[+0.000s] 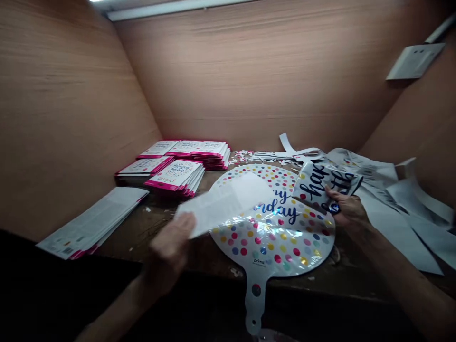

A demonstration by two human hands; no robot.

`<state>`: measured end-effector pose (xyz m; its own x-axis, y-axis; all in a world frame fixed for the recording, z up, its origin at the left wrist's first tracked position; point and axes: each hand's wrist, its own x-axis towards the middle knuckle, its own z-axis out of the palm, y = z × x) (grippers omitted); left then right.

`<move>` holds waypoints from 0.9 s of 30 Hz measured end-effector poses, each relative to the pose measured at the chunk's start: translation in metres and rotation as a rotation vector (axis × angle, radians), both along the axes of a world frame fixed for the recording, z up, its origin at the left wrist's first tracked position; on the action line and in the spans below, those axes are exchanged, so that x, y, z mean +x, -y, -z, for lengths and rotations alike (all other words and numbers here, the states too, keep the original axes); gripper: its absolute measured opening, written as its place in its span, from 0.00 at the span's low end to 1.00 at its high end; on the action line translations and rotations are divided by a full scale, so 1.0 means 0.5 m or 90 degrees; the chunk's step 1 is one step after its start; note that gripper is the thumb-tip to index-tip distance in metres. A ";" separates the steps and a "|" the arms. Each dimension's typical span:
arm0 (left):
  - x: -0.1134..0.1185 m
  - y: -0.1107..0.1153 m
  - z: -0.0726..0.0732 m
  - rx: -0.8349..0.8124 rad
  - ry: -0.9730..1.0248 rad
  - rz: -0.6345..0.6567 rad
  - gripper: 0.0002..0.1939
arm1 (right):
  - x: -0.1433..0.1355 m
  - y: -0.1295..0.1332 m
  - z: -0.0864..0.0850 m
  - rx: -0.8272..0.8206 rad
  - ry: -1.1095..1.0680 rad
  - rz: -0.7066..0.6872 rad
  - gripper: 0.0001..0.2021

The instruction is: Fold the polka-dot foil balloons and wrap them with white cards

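Observation:
My left hand (173, 240) is closed on the near end of a long white printed card (221, 206), tilted over a flat foil balloon. That balloon (285, 247) is round, white with coloured dots and blue lettering, and its tail hangs over the table's front edge. In my right hand (345, 206) is a folded foil balloon (313, 183) with dark blue script, pinched between thumb and fingers above the flat balloon's right side. The card hides part of the flat balloon's lettering.
Stacks of pink-edged packets (174, 175) stand at the back left, with a pile of long printed cards (99, 218) nearer. White paper sheets (395, 218) lie heaped on the right, paper strips (292, 153) behind. Wooden panels (256, 71) enclose the table; a socket (415, 61) is mounted right.

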<state>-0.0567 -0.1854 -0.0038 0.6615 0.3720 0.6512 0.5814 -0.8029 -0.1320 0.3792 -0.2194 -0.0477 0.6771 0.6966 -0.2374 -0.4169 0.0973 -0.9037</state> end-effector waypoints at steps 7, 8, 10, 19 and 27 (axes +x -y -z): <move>0.216 -0.027 0.070 -0.215 -0.348 0.169 0.20 | 0.060 0.107 0.004 -0.013 -0.023 0.151 0.12; 0.235 -0.030 0.061 -0.234 -0.353 0.188 0.21 | 0.061 0.122 0.009 -0.027 -0.023 0.154 0.12; 0.278 -0.032 0.046 -0.254 -0.345 0.275 0.18 | 0.055 0.144 0.014 -0.054 -0.029 0.145 0.11; 0.457 -0.034 0.105 -0.189 -0.325 0.518 0.20 | 0.002 0.177 0.013 -0.101 -0.009 0.015 0.13; 0.469 -0.038 0.129 -0.185 -0.267 0.492 0.21 | -0.016 0.169 -0.003 -0.173 -0.005 -0.087 0.19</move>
